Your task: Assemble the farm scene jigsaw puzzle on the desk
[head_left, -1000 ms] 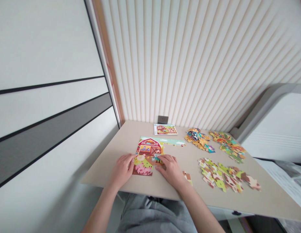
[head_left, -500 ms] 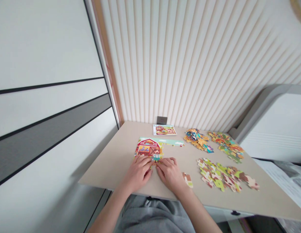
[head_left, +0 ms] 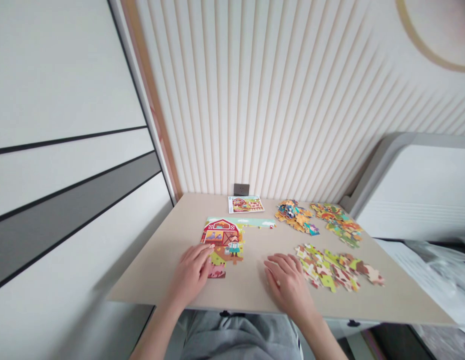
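Observation:
A partly joined farm puzzle (head_left: 224, 239) with a red barn lies on the beige table (head_left: 179, 260). My left hand (head_left: 192, 272) lies flat on the puzzle's lower left part, fingers stretched out. My right hand (head_left: 288, 280) rests palm down on the table to the right, fingers spread, just left of a pile of loose green and brown pieces (head_left: 337, 267). A single piece that lay there earlier is now hidden under this hand.
Two more piles of loose pieces (head_left: 296, 216) (head_left: 339, 222) lie at the back right. A reference picture card (head_left: 246, 204) sits by the wall, under a socket (head_left: 241, 189). A white cabinet (head_left: 416, 195) stands to the right.
My right hand left the puzzle and moved right over the single loose piece. My left hand slid back to the puzzle's lower left. The view shifted right.

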Available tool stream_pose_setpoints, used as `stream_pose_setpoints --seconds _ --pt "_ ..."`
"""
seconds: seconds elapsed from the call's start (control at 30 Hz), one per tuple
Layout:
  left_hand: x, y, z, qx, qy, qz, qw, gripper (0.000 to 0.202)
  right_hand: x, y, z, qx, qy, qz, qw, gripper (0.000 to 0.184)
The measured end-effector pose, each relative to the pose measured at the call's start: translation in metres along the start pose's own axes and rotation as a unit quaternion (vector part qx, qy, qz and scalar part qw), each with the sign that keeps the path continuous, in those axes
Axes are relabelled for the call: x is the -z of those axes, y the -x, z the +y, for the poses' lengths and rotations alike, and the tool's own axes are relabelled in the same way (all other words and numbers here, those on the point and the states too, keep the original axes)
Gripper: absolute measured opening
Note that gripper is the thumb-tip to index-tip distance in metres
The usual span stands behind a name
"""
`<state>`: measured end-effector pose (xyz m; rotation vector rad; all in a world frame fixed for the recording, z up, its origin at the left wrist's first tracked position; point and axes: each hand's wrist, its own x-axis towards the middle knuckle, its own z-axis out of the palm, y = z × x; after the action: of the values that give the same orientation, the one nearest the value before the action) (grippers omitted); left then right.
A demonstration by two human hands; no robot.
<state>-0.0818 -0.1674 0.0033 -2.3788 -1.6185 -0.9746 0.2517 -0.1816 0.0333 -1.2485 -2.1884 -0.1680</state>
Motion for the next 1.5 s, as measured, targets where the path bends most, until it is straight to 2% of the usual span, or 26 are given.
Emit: stream_pose_setpoints --seconds 0.13,0.23,0.33,0.53,0.77,1.13,1.5 --pt "0.006 0.014 -0.044 0.011 -0.048 -0.027 0.998 0.037 0.018 0.039 0.03 -0.017 0.019 -0.016 1.0 0.019" --pt "0.006 0.018 -0.058 0.009 -0.049 -0.06 0.997 0.04 0.02 0.054 0.038 -0.013 0.016 -0.049 0.999 0.022" --pt "0.003 0.017 -0.056 0.01 -0.055 -0.078 0.995 0.04 0.015 0.056 0.037 -0.04 0.009 -0.056 0.998 0.022" --pt "0.002 0.01 -0.051 0.019 -0.047 -0.075 0.996 0.04 0.006 0.055 0.036 -0.083 -0.001 -0.036 0.996 0.019" --pt "0.002 0.014 -0.052 0.023 -0.035 -0.072 0.997 0.04 0.005 0.058 0.032 -0.107 0.004 -0.026 0.994 0.017" --pt "-0.001 0.017 -0.057 0.021 -0.029 -0.073 0.997 0.041 0.006 0.058 0.029 -0.114 0.01 -0.003 0.993 0.019" --pt "0.0 0.017 -0.055 0.02 -0.031 -0.077 0.996 0.042 0.007 0.062 0.036 -0.08 -0.002 -0.002 0.997 0.02"
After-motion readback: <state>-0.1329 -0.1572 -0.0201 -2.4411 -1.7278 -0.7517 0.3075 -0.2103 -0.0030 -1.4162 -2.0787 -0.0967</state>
